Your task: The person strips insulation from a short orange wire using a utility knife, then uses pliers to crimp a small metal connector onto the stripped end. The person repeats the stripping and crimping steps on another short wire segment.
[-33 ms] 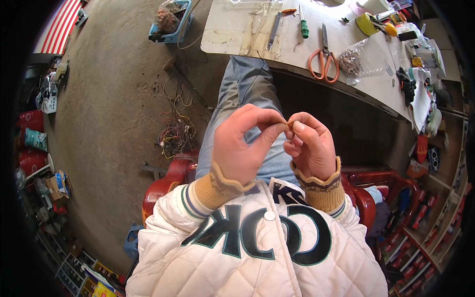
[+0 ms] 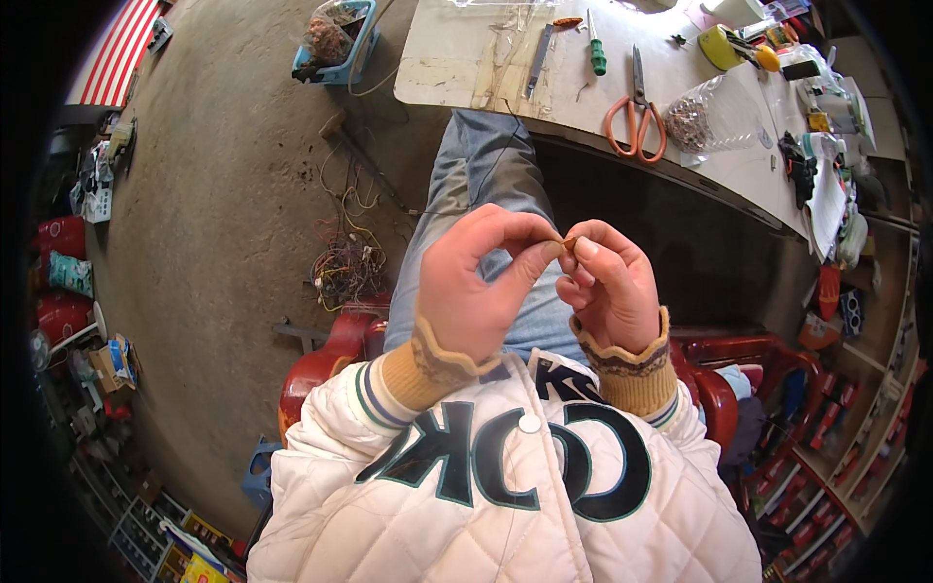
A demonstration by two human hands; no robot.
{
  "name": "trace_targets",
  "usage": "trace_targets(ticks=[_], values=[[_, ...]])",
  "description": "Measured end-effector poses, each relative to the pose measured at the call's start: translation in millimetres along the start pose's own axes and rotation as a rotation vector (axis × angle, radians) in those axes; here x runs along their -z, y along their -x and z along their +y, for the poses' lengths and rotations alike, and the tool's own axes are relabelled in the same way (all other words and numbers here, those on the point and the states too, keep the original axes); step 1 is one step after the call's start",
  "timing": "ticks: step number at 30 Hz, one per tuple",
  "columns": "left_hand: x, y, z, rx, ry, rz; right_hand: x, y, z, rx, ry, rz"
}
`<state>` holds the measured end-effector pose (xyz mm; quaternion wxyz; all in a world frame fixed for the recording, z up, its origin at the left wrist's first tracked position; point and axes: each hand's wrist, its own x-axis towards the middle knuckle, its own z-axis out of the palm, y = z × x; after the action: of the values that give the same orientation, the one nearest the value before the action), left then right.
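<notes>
Above my lap both hands meet fingertip to fingertip. A tiny copper-coloured piece [image 2: 570, 243] shows between them, too small to make out its kind. My left hand [image 2: 476, 277] pinches at it with thumb and forefinger. On the other side, my right hand [image 2: 614, 282] closes thumb and forefinger on the same piece, its other fingers curled in. A thin dark wire [image 2: 498, 160] hangs from the table edge across my jeans [image 2: 486, 165] and passes behind my left hand; its end is hidden.
Ahead stands a white table [image 2: 447, 58] holding orange-handled scissors [image 2: 637, 117], a green-handled screwdriver [image 2: 596, 53], a utility knife [image 2: 540, 58] and a clear plastic container [image 2: 719, 112] of small bits. On the floor lie a wire tangle [image 2: 348, 267], a hammer [image 2: 360, 155] and a blue basket [image 2: 340, 70].
</notes>
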<state>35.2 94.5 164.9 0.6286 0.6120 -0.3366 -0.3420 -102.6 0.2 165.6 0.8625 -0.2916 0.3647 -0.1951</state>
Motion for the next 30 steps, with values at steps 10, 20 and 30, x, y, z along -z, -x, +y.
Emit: trace_targets(ticks=[10,20,30], values=[[-0.2,0.0,0.9,-0.038,-0.085,-0.015,6.3,-4.7,3.6,-0.032,-0.037,-0.017],[1.2,0.1,3.0,0.439,0.408,-0.068,6.3,-3.0,3.4,0.15,0.139,-0.042],[13.3,-7.2,-14.8,0.836,1.021,-0.334,4.8,-2.0,-3.1,0.19,0.26,-0.081]])
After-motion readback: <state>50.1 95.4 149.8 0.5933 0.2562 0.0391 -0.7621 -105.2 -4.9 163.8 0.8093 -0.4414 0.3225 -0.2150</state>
